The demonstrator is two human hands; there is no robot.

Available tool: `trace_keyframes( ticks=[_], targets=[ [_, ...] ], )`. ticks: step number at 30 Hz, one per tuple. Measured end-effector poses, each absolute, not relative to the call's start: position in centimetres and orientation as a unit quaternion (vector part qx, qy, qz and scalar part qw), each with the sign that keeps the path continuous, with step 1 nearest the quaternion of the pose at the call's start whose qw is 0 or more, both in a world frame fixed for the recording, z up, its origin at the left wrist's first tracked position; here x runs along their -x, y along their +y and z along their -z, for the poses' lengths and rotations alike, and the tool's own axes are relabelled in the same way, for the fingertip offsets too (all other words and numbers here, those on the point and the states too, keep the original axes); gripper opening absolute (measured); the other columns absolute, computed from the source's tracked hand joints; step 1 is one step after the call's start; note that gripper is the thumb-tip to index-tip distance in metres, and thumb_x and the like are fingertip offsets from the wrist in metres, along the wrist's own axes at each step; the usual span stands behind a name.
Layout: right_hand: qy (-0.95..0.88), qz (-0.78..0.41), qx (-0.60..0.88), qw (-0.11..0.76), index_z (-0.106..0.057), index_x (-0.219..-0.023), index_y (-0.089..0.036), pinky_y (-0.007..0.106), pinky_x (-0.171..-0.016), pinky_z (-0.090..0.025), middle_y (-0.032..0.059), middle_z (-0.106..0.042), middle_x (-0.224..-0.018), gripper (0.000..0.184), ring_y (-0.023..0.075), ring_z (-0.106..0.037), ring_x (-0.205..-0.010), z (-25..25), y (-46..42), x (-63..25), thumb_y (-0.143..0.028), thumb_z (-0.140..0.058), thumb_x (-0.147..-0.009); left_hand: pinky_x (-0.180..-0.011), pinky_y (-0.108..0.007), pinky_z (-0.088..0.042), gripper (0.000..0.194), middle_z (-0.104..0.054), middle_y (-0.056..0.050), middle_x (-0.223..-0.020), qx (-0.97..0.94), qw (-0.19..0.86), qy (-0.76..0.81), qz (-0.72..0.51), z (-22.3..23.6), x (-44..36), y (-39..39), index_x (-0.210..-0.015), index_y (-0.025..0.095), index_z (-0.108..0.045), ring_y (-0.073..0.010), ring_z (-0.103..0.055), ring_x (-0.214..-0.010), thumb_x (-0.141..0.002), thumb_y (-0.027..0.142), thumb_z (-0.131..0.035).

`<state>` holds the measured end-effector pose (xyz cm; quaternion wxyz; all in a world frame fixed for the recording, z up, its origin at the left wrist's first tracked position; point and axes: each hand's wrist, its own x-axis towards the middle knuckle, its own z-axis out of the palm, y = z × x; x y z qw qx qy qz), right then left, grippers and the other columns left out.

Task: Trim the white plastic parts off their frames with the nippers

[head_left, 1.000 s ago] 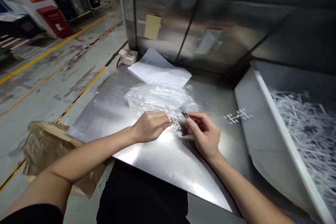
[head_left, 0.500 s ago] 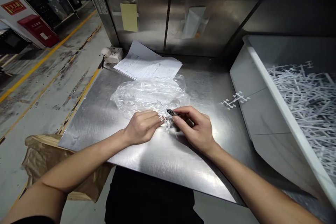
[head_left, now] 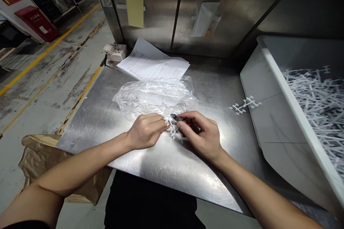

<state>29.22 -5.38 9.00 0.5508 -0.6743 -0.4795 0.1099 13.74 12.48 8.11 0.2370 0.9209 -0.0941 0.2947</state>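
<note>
A white branched plastic sprue (head_left: 172, 128) is pinched in the fingers of my left hand (head_left: 146, 130), just above the metal table. My right hand (head_left: 201, 132) is closed round a small dark metal nail clipper (head_left: 176, 117), whose tip is close to the sprue; whether it touches cannot be made out. Behind both hands lies a crumpled clear plastic bag (head_left: 153, 94), with small white pieces in or beneath it. Another white sprue (head_left: 245, 105) lies to the right, against the big bin's wall.
A big white bin (head_left: 255, 89) at the right holds many white plastic sprues (head_left: 319, 103). Printed papers (head_left: 156, 64) and a white power socket (head_left: 116, 52) stand at the table's back, before a metal panel (head_left: 158, 18). Below the left edge is a brown paper bag (head_left: 40, 157).
The view has shifted slightly. Both hands stay close together with the sprue and the nail clipper; the sprue seems turned a little. Nothing was let go.
</note>
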Motion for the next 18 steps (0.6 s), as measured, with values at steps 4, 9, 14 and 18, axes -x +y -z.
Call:
trace_keyframes(
  ticks=[4, 9, 14, 18],
  targets=[
    [-0.484, -0.102, 0.676, 0.545, -0.079, -0.106, -0.02, 0.026, -0.056, -0.052, -0.0014, -0.075, -0.077, 0.007, 0.0134, -0.065, -0.061, -9.02, -5.47, -29.23, -0.023, -0.077, -0.1, -0.065, -0.031, -0.051, 0.018, -0.07, -0.004, -0.079, -0.921, 0.235, -0.099, -0.295, -8.12, -13.71, 12.42, -0.096, 0.018, -0.066, -0.0177, -0.064, -0.072, -0.109, 0.01, -0.056],
    [-0.495, -0.096, 0.674, 0.54, -0.079, -0.11, -0.021, 0.027, -0.058, -0.053, 0.0001, -0.078, -0.082, 0.009, 0.0143, -0.068, -0.064, -8.87, -5.53, -29.06, -0.024, -0.076, -0.102, -0.063, -0.031, -0.049, 0.018, -0.068, -0.004, -0.08, -0.922, 0.224, -0.107, -0.297, -8.17, -13.59, 12.23, -0.097, 0.017, -0.067, -0.0179, -0.062, -0.071, -0.107, 0.007, -0.055],
    [-0.5, -0.107, 0.673, 0.534, -0.078, -0.112, -0.022, 0.029, -0.066, -0.056, 0.0018, -0.082, -0.091, 0.009, 0.0166, -0.073, -0.073, -8.59, -5.56, -29.05, -0.024, -0.074, -0.104, -0.065, -0.032, -0.05, 0.02, -0.068, -0.004, -0.082, -0.92, 0.218, -0.113, -0.304, -7.87, -13.52, 12.14, -0.101, 0.016, -0.067, -0.0187, -0.062, -0.073, -0.103, 0.002, -0.053],
    [-0.497, -0.126, 0.672, 0.535, -0.078, -0.112, -0.023, 0.029, -0.069, -0.056, 0.0018, -0.082, -0.094, 0.009, 0.0172, -0.074, -0.077, -8.48, -5.55, -29.07, -0.026, -0.072, -0.106, -0.065, -0.032, -0.05, 0.021, -0.068, -0.004, -0.081, -0.923, 0.213, -0.109, -0.3, -7.51, -13.52, 12.13, -0.101, 0.017, -0.067, -0.0184, -0.062, -0.073, -0.104, 0.003, -0.051]
  ],
)
